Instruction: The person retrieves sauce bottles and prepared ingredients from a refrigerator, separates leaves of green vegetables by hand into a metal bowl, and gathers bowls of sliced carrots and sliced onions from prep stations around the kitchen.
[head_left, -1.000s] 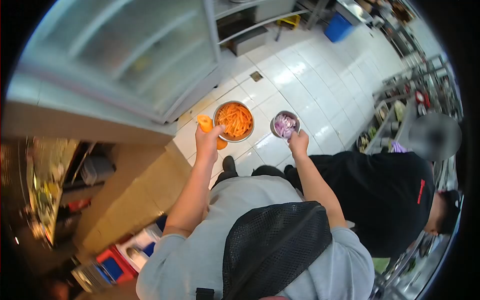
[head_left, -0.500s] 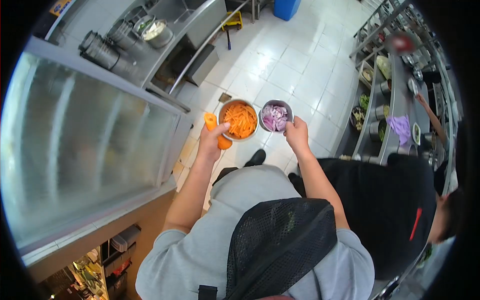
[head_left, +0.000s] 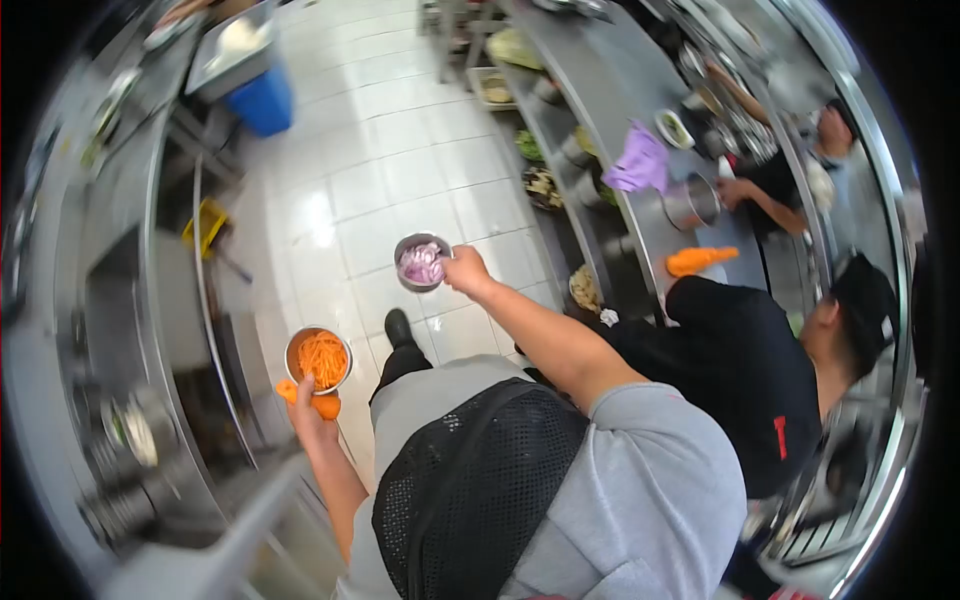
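Observation:
My left hand (head_left: 310, 408) holds a round metal bowl (head_left: 291, 352) of orange carrot strips (head_left: 322, 360) by its near side. An orange carrot piece (head_left: 325, 406) is pinned in the same hand, under the bowl, and sticks out on both sides. At the end of my outstretched right arm, my right hand (head_left: 466, 271) grips the rim of a smaller metal bowl (head_left: 401, 247) with sliced purple onion (head_left: 422, 263) in it. The two bowls are apart, both over the tiled floor.
A co-worker in black (head_left: 730, 370) stands close on my right by a steel counter (head_left: 600, 90) with a purple cloth (head_left: 638, 160). Another person (head_left: 785, 180) is across it. On the left are a steel counter (head_left: 150, 250), a blue bin (head_left: 262, 100) and a yellow object (head_left: 206, 228).
The view has turned right, with the fridge gone from sight and the right-hand counter nearer. The two bowls, side by side half a second ago, are farther apart, the carrot bowl lower left.

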